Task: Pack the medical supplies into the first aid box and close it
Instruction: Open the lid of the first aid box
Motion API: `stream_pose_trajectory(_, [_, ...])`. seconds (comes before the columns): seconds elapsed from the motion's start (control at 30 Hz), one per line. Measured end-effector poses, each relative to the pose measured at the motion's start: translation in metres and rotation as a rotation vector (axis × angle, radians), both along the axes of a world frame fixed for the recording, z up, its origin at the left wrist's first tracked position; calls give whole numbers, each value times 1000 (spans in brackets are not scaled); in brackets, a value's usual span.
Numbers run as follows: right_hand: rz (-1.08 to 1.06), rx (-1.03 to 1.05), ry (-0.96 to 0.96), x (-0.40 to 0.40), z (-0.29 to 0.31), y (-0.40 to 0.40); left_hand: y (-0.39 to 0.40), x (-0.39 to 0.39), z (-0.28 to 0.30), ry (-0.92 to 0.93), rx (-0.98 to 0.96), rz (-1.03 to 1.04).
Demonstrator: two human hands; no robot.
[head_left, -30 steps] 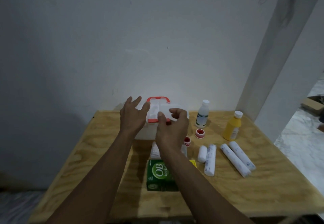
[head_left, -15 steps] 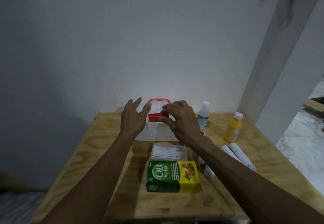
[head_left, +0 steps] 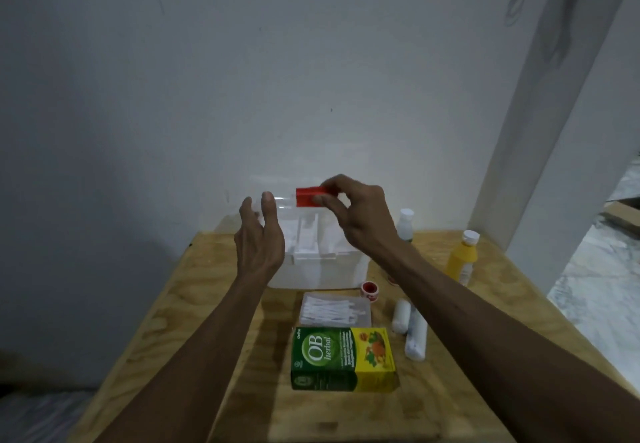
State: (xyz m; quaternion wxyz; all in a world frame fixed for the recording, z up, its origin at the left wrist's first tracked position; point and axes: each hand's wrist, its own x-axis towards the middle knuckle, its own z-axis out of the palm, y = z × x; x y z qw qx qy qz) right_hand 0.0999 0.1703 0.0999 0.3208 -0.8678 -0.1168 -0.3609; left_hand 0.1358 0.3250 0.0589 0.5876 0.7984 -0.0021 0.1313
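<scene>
At back of plywood desk (head_left: 180,307), white plastic first aid box (head_left: 322,269) open; right hand (head_left: 360,214) pinching red latch (head_left: 309,196) of raised clear lid (head_left: 277,188), left hand (head_left: 259,238) spread, empty, steadying lid edge. Nothing packed, by appearances: green-yellow carton (head_left: 343,359), swab packet (head_left: 334,311), bandage rolls (head_left: 410,328), tape (head_left: 370,290), yellow bottle (head_left: 462,262) on desk.

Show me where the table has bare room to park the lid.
Bare wood left of the box, beyond the left hand, and along the table near edge. Crowded right of centre: swabs, carton, tape, bandage rolls, yellow bottle.
</scene>
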Motion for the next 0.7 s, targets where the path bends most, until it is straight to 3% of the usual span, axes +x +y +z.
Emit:
stream_pose_trajectory(0.1, [-30, 22, -41, 24, 19, -3, -2, 1, -2, 11, 46, -24])
stream_pose_trajectory(0.4, [-159, 14, -115, 104, 43, -16, 0, 18, -33, -37, 589, -55])
stream_pose_trajectory(0.7, [-264, -9, -157, 141, 34, -14, -2, 21, -37, 9, 677, -52])
